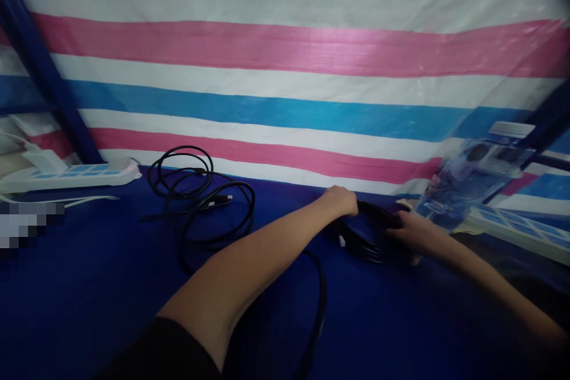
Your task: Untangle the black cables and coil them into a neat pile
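Gripping the coiled cable (367, 251) with left fingers (351, 202) and right fingers (395, 224), just left of the bottle (474, 175); might topple it by swinging right, or snag the loose cable (321, 297) by lifting.

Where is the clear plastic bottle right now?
In the head view, the clear plastic bottle stands on the right side, just beyond the right hand, beside the white power strip at that edge.

No readable text — no labels, brands or numbers.
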`<act>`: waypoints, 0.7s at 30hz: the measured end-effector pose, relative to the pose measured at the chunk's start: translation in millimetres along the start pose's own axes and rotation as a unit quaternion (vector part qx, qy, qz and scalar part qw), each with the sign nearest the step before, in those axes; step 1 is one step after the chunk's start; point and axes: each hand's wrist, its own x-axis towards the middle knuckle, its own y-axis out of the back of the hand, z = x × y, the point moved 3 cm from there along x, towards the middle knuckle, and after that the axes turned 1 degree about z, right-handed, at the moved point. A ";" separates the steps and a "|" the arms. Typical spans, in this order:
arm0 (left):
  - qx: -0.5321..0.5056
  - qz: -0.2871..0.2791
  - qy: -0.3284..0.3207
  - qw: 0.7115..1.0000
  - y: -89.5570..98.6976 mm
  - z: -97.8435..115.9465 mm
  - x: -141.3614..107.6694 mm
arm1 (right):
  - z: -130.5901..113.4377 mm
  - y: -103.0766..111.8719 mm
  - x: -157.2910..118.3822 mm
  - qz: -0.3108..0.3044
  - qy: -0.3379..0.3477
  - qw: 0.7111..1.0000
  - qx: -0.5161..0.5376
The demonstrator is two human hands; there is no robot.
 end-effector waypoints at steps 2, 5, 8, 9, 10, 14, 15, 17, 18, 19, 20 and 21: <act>0.005 0.017 0.011 1.000 -1.1 -9.3 6.0 | -9.0 -3.0 1.7 -0.008 0.000 1.000 -0.020; 0.009 0.054 0.031 0.998 -2.8 -24.6 13.4 | -26.4 -6.4 2.8 0.002 0.010 0.998 -0.064; 0.010 0.082 0.028 0.996 -3.6 -34.5 19.5 | -43.9 -12.0 3.6 0.038 0.036 0.994 -0.101; 0.009 0.086 0.016 0.996 -3.7 -36.1 21.8 | -48.4 -14.5 4.7 0.051 0.040 0.992 -0.108; 0.009 0.087 -0.001 0.996 -3.6 -37.1 24.5 | -51.9 -17.3 6.5 0.064 0.039 0.991 -0.112; -0.003 0.100 -0.059 0.993 -0.8 -41.1 37.0 | -57.2 -24.9 22.4 0.090 0.009 0.991 -0.103; -0.009 0.103 -0.062 0.993 0.6 -43.2 39.8 | -57.3 -25.0 27.5 0.091 0.004 0.991 -0.099; -0.024 0.099 -0.061 0.993 3.9 -49.0 43.7 | -57.0 -23.2 36.7 0.087 0.003 0.992 -0.086; -0.033 0.091 -0.059 0.994 5.9 -52.6 44.4 | -56.5 -21.7 40.2 0.082 0.005 0.994 -0.077; -0.044 0.081 -0.056 0.994 7.9 -56.8 44.2 | -55.6 -20.1 42.6 0.074 0.008 0.995 -0.065; -0.056 0.071 -0.052 0.995 9.9 -61.6 43.1 | -54.5 -18.6 44.0 0.064 0.010 0.997 -0.051; -0.066 0.063 -0.045 0.995 11.8 -66.8 41.2 | -53.0 -17.3 44.5 0.052 0.010 0.998 -0.034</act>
